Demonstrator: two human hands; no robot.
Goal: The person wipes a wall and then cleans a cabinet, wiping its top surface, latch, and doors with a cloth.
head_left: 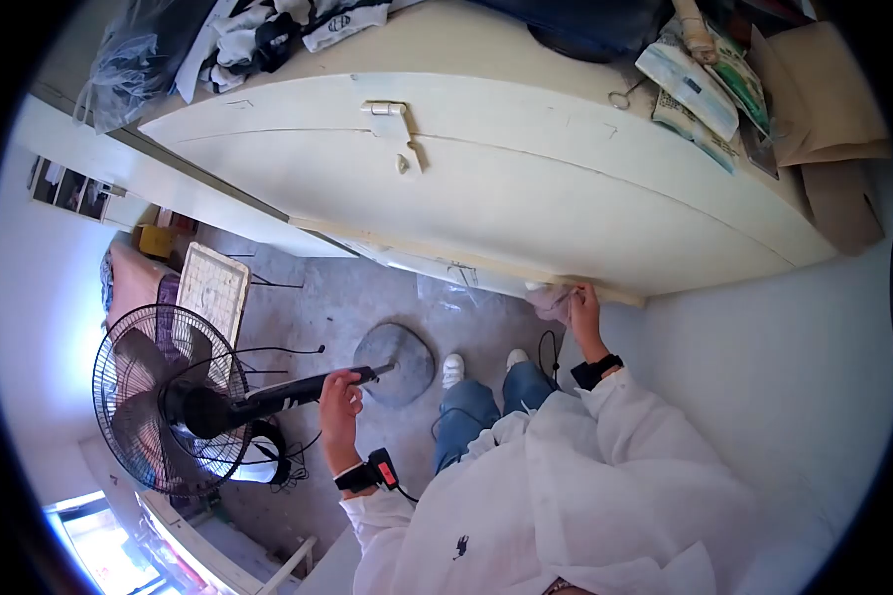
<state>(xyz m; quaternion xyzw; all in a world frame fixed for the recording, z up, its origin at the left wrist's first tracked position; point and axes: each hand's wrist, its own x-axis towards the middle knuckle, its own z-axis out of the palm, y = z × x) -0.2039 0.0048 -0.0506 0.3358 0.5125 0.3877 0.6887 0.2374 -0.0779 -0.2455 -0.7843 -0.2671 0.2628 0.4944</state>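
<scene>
My right hand (585, 315) grips a crumpled pinkish-grey cloth (551, 297) at the lower edge of a large cream cabinet (526, 213). Part of the cloth lies against the ledge there. My left hand (339, 407) is raised over the black pole (286, 395) of a standing fan, its fingers loosely bent and apart with nothing visible in them. From this angle I cannot tell whether it touches the pole. The fan's black cage and blades (164, 402) are on the left, its round grey base (395, 365) on the floor.
Packets (700, 94), brown cardboard (829, 89) and clothes (268, 40) lie on top of the cabinet, which has a metal latch (392, 124). A worn board (213, 288) stands behind the fan. Cables (288, 461) hang near the fan, and another cable (548, 349) is by my right foot.
</scene>
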